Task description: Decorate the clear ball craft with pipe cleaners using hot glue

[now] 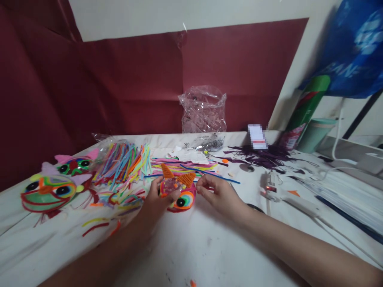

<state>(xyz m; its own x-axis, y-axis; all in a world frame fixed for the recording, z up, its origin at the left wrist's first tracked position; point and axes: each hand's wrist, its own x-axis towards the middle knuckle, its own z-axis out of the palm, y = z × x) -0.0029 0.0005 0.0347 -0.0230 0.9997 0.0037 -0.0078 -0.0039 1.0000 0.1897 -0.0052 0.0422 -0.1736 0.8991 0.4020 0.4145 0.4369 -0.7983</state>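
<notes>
A pipe-cleaner animal face (pixel 184 202) with orange ears and a rainbow-ringed black eye is held just above the white table, in the middle of the view. My left hand (pixel 158 195) wraps round its left side, the thumb across the front, so part of the face is hidden. At its right edge, by the ear, my right hand (pixel 220 195) has thumb and forefinger pinched together. Whatever lies between those fingertips is too small to make out. Loose long pipe cleaners (pixel 206 169) in pink, blue and yellow lie behind the face.
To the left are two finished-looking faces, one green-mouthed (pixel 44 201), one pink-eared (pixel 74 165), beside a bag of pipe cleaners (pixel 125 163). Rightward lie a glue gun (pixel 293 203) with its cord, purple strips (pixel 260 157) and a green cup (pixel 317 135). A clear plastic bag (pixel 205 111) stands behind.
</notes>
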